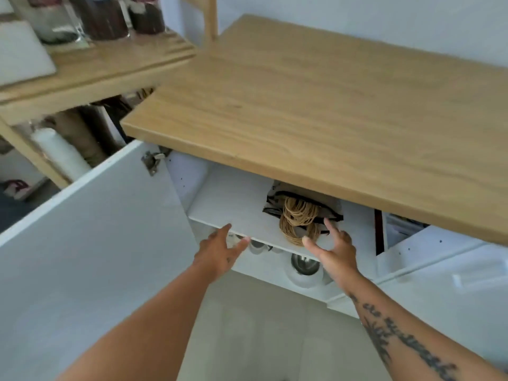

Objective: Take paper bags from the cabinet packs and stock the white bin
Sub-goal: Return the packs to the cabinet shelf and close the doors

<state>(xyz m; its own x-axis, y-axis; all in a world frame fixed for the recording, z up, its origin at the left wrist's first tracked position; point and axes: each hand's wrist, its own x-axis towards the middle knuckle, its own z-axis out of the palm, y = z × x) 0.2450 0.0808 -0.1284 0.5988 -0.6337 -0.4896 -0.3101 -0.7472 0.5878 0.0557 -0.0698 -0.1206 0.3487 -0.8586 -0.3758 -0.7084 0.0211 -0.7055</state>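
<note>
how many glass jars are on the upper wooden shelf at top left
3, side by side on the wooden shelf: a left jar with pale contents, a middle jar and a right jar with dark contents. The frame crops their tops; more may sit out of view.

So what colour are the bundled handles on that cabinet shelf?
Tan, like twisted paper cord handles; the head view shows them.

The thick wooden countertop (330, 111) hid the rear of the dark pack of bags with tan twisted-cord handles (298, 215), so its depth could not be judged. Under the white cabinet shelf (233, 202), round metal items (305, 264) were half covered. The glass jars (90, 17) at top left were blurred and cropped by the edge.
</note>
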